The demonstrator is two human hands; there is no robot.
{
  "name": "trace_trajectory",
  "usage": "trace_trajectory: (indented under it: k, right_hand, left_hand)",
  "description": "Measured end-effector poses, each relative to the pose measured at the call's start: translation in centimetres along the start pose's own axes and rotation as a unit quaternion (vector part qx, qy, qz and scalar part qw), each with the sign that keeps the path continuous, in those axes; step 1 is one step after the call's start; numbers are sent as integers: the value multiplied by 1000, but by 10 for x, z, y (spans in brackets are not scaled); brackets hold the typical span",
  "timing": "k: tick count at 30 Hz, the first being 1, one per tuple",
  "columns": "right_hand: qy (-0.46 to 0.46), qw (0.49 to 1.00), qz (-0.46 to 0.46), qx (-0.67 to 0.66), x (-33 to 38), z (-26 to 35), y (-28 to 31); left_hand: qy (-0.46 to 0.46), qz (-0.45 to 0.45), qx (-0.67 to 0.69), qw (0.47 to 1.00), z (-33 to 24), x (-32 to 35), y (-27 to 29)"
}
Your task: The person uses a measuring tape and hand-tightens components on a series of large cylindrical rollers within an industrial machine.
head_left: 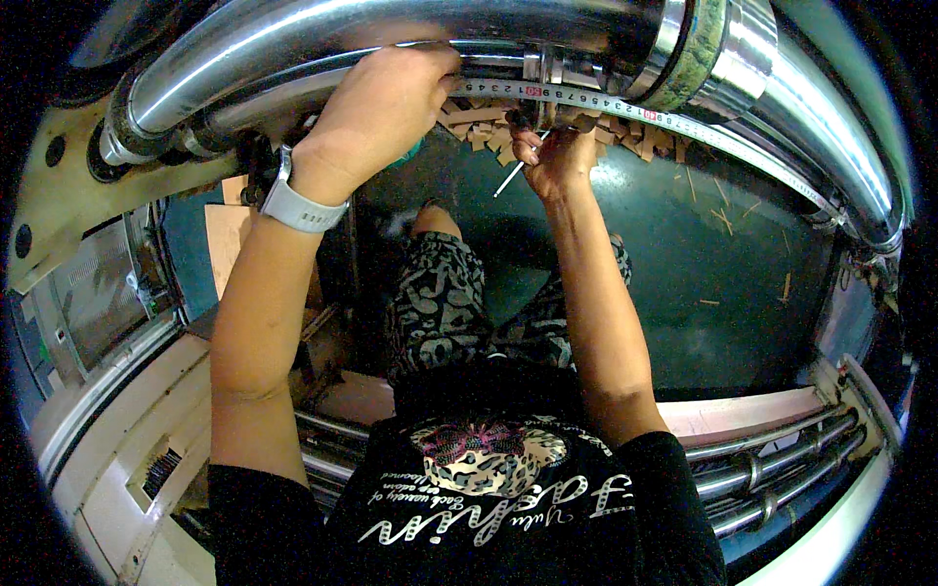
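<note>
My right hand [564, 161] is closed around a thin metal rod [509, 180] with a pale tip, possibly a hex key. It sits just under a ruler strip [596, 104] and a metal collar [543, 66] on the shaft. My left hand [396, 103], with a pale watch [302, 204] on its wrist, reaches up to the same shaft left of the collar. Its fingers curl inward; their tips and anything in them are hidden. Above both hands runs a thick shiny roller [420, 34].
A ringed wheel [696, 54] stands at the roller's right part. Cardboard scraps [640, 137] heap below the ruler strip, and thin strips [725, 221] litter the dark surface. A machine side frame [59, 186] rises at left. Metal rollers [782, 469] lie behind me at lower right.
</note>
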State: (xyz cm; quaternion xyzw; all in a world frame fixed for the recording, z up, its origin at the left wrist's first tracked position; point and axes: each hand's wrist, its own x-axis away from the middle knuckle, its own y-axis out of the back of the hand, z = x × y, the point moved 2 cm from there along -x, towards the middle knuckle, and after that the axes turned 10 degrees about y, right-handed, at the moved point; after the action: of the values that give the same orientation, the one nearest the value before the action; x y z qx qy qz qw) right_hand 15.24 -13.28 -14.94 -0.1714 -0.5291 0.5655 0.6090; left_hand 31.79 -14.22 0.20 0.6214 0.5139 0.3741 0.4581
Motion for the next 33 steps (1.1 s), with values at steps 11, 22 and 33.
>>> trace_trajectory:
  k: [11,22,33]
  right_hand:
    - [-8,1000,-15,10,0,2,4]
    - [-35,999,-6,-14,-5,-2,14]
    - [-38,999,-17,3,-1,-3,9]
  left_hand:
    - [13,16,-7,1000,-3,-2,-1]
    - [25,29,-2,999,-3,0,-3]
    - [37,41,-15,998,-1,1,0]
